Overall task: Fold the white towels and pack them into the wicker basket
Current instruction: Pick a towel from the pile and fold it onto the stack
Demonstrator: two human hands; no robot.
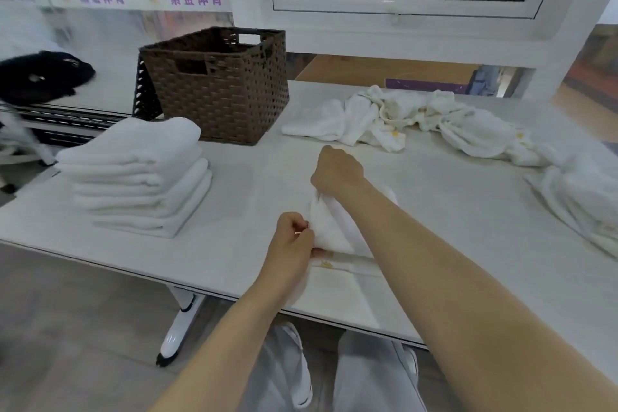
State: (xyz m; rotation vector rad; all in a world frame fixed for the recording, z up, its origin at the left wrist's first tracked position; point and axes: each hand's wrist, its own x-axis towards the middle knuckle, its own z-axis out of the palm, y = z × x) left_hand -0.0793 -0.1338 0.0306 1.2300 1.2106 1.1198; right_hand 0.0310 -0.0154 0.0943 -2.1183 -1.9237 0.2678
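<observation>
A white towel [329, 231] lies partly folded on the white table [451, 204] near its front edge. My left hand [292, 239] pinches its near left corner. My right hand [336, 172] grips its far corner, lifted a little above the table. A stack of several folded white towels [137, 174] sits on the left of the table. Behind that stack stands the brown wicker basket [217, 87], with nothing showing above its rim. A heap of unfolded white towels [418, 117] lies at the back right, and more crumpled towels [582, 197] lie at the right edge.
A black object [40, 75] rests on a rack to the left, beyond the table. A white window frame [401, 7] rises behind the table. One white table foot [177, 328] stands on the grey floor below the front edge, near my legs.
</observation>
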